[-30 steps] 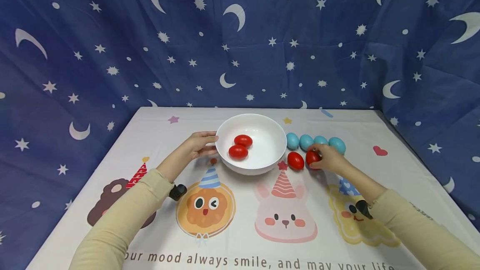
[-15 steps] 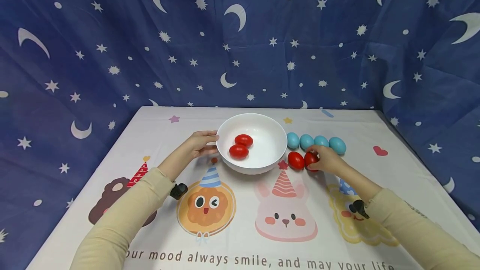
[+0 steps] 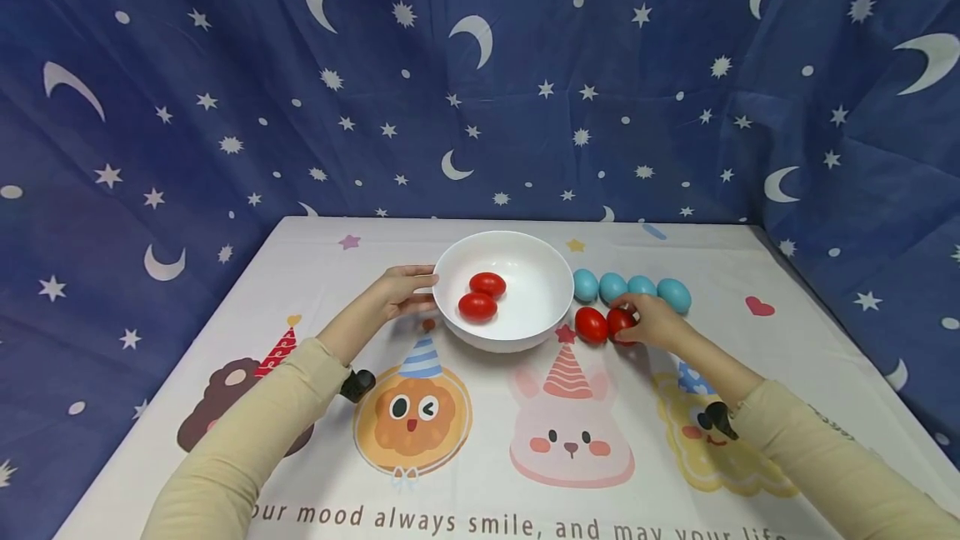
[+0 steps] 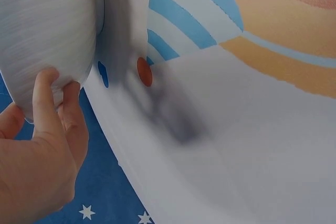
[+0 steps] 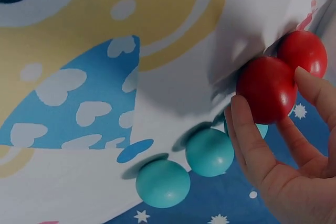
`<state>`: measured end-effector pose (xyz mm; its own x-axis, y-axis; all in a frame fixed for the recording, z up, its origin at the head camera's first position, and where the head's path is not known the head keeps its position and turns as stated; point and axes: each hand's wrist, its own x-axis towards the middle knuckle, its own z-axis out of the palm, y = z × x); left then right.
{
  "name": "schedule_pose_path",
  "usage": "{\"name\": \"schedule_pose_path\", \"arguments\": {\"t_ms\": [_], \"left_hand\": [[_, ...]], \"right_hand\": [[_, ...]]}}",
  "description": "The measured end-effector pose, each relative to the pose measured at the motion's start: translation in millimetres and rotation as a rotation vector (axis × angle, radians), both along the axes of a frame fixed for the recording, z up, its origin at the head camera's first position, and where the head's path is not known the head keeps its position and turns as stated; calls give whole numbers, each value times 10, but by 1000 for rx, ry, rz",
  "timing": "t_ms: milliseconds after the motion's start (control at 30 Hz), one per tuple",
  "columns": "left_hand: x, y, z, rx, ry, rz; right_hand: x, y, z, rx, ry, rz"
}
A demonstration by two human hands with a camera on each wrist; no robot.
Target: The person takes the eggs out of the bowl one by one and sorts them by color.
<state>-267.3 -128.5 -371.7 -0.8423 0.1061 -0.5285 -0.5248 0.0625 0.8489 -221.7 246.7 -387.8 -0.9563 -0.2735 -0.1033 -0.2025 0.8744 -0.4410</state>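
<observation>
My left hand point(image 3: 403, 290) holds the left side of a white bowl point(image 3: 532, 290), fingers on the outer wall and thumb by the rim in the left wrist view. Two red eggs point(image 3: 477, 307) lie together inside the bowl. Thumb and fingers of my right hand point(image 3: 654, 322) pinch a red egg point(image 5: 266, 90), low over the tablecloth to the right of the bowl. Just left of it is another red egg point(image 3: 591, 325), and the two overlap in the right wrist view. Behind them several blue eggs point(image 3: 612, 288) form a row, partly covered by the right hand.
The table wears a white cloth point(image 3: 345, 473) printed with cartoon faces and lettering. A dark blue curtain point(image 3: 390, 48) with moons and stars hangs behind and beside it. The blue row begins right beside the bowl.
The right hand has shifted slightly left with its red egg, narrowing the gap to the neighbouring red egg. The left hand and the bowl stay in place.
</observation>
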Motion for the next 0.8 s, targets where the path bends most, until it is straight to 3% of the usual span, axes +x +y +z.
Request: {"name": "schedule_pose_path", "arguments": {"t_ms": [800], "left_hand": [[-22, 5, 7, -7, -15, -13]], "right_hand": [[-49, 1, 209, 8, -44, -34]]}}
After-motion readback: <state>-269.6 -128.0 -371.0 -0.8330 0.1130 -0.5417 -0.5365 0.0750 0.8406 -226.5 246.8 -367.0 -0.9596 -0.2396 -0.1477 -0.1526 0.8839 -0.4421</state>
